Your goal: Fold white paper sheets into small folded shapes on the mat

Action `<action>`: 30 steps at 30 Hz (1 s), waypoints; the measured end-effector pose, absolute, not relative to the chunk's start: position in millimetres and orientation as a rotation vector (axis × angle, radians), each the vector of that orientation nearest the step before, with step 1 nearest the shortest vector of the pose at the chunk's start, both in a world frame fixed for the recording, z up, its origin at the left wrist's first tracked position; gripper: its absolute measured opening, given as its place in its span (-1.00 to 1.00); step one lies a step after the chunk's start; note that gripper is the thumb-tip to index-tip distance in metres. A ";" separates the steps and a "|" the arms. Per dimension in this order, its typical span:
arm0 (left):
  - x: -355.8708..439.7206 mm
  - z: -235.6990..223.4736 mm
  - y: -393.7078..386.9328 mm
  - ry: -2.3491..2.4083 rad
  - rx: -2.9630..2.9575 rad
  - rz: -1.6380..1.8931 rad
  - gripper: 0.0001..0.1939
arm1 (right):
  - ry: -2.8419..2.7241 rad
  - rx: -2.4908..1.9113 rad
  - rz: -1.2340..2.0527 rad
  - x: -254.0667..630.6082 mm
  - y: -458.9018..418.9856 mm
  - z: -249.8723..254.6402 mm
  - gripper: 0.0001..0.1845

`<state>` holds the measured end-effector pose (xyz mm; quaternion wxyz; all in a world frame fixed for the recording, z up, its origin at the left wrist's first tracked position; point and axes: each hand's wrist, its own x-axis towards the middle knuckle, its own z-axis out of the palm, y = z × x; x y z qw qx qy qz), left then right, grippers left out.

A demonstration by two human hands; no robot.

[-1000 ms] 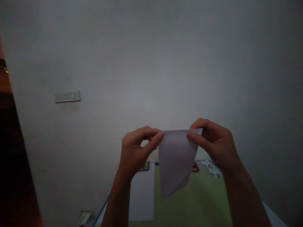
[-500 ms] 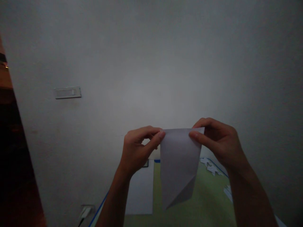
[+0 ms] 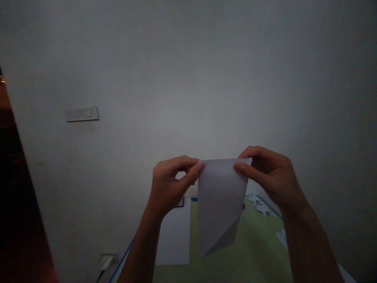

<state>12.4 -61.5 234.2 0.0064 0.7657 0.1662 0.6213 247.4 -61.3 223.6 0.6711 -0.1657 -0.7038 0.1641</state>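
A folded sheet of white paper (image 3: 220, 196) hangs upright in front of me, held by its top edge above the table. Its lower right part shows a slanted, darker fold, and the bottom tapers to a point at the left. My left hand (image 3: 173, 182) pinches the top left corner between thumb and fingers. Near the top right corner, my right hand (image 3: 269, 173) grips the same edge, thumb in front and fingers behind.
Below is a green table (image 3: 250, 251) with a blue edge, standing against a grey wall (image 3: 188, 78). White paper (image 3: 173, 239) lies at the left, near a partly hidden dark-edged object (image 3: 181, 202). Paper scraps (image 3: 260, 205) lie at the right. A plug (image 3: 106, 262) sits in the wall.
The view has shifted slightly, and both hands with the paper appear a little further left. A small red thing now shows beside the paper's right edge. Both grips are unchanged.
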 end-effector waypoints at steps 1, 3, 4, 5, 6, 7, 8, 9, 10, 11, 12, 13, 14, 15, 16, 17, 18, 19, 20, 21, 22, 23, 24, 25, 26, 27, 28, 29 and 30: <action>12.6 234.0 -61.4 0.517 2.394 1.940 -0.91 | -1.583 -0.373 0.369 247.6 -61.1 223.4 -0.89; 13.3 233.5 -61.1 0.506 2.376 1.936 -0.93 | -1.580 -0.373 0.363 248.2 -61.1 223.0 -0.89; 13.8 233.2 -60.9 0.502 2.362 1.935 -0.94 | -1.580 -0.372 0.359 248.4 -61.2 222.7 -0.89; 14.3 232.9 -60.8 0.499 2.348 1.934 -0.94 | -1.577 -0.369 0.353 248.7 -61.2 222.5 -0.90; 14.7 232.6 -60.6 0.495 2.338 1.934 -0.94 | -1.575 -0.370 0.349 248.9 -61.1 222.2 -0.90; 15.1 232.2 -60.3 0.495 2.331 1.935 -0.94 | -1.573 -0.375 0.343 249.2 -60.8 221.8 -0.90; 15.4 231.7 -59.8 0.500 2.331 1.937 -0.94 | -1.571 -0.383 0.333 249.5 -60.2 221.2 -0.90; 15.6 231.2 -59.2 0.511 2.335 1.943 -0.93 | -1.567 -0.396 0.319 250.1 -59.3 220.5 -0.91; 15.7 230.6 -58.2 0.526 2.340 1.949 -0.92 | -1.563 -0.414 0.300 250.8 -58.0 219.8 -0.92; 16.0 229.9 -57.0 0.542 2.345 1.956 -0.92 | -1.558 -0.437 0.280 251.8 -56.3 219.0 -0.93; 16.3 229.1 -55.6 0.557 2.347 1.961 -0.92 | -1.553 -0.462 0.260 252.8 -54.6 218.2 -0.94; 16.9 228.4 -53.9 0.566 2.347 1.966 -0.92 | -1.544 -0.492 0.245 253.9 -52.8 217.7 -0.94; 17.7 227.6 -52.2 0.567 2.344 1.968 -0.92 | -1.537 -0.523 0.235 254.9 -51.1 217.4 -0.94; 18.7 226.9 -50.4 0.564 2.335 1.970 -0.92 | -1.532 -0.552 0.231 255.7 -49.7 217.3 -0.93; 20.1 226.3 -48.6 0.558 2.320 1.971 -0.92 | -1.528 -0.573 0.228 256.0 -48.7 217.6 -0.92; 21.6 225.7 -47.0 0.551 2.296 1.974 -0.92 | -1.525 -0.587 0.228 255.9 -48.1 218.0 -0.90; 23.2 225.1 -45.7 0.545 2.264 1.978 -0.93 | -1.520 -0.594 0.233 255.2 -47.7 218.5 -0.89; 24.9 224.6 -44.6 0.539 2.224 1.984 -0.94 | -1.510 -0.591 0.244 254.1 -47.6 219.0 -0.88; 26.5 224.1 -43.8 0.535 2.183 1.992 -0.94 | -1.497 -0.583 0.262 252.8 -47.6 219.2 -0.88; 27.9 223.7 -43.3 0.530 2.146 2.003 -0.95 | -1.478 -0.570 0.286 251.3 -47.4 219.2 -0.88; 29.1 223.4 -43.2 0.527 2.116 2.016 -0.95 | -1.460 -0.553 0.320 250.1 -46.8 218.7 -0.88; 30.0 223.0 -43.2 0.528 2.094 2.031 -0.95 | -1.448 -0.533 0.362 249.2 -45.8 217.9 -0.85; 30.6 222.7 -43.4 0.531 2.080 2.047 -0.94 | -1.447 -0.511 0.412 248.9 -44.2 216.6 -0.79; 30.9 222.5 -43.6 0.535 2.072 2.064 -0.94 | -1.454 -0.487 0.463 249.2 -42.3 215.0 -0.73; 31.1 222.2 -43.8 0.539 2.067 2.081 -0.94 | -1.467 -0.466 0.506 250.1 -40.0 213.2 -0.73; 31.1 222.0 -43.8 0.547 2.065 2.095 -0.95 | -1.482 -0.455 0.537 251.4 -37.8 211.6 -0.77; 31.0 221.7 -43.7 0.555 2.065 2.106 -0.95 | -1.497 -0.454 0.549 252.8 -35.8 210.1 -0.80; 31.0 221.5 -43.5 0.561 2.067 2.113 -0.96 | -1.506 -0.463 0.540 254.1 -34.2 209.1 -0.77; 31.2 221.4 -43.3 0.566 2.069 2.112 -0.96 | -1.504 -0.479 0.517 255.2 -33.2 208.5 -0.72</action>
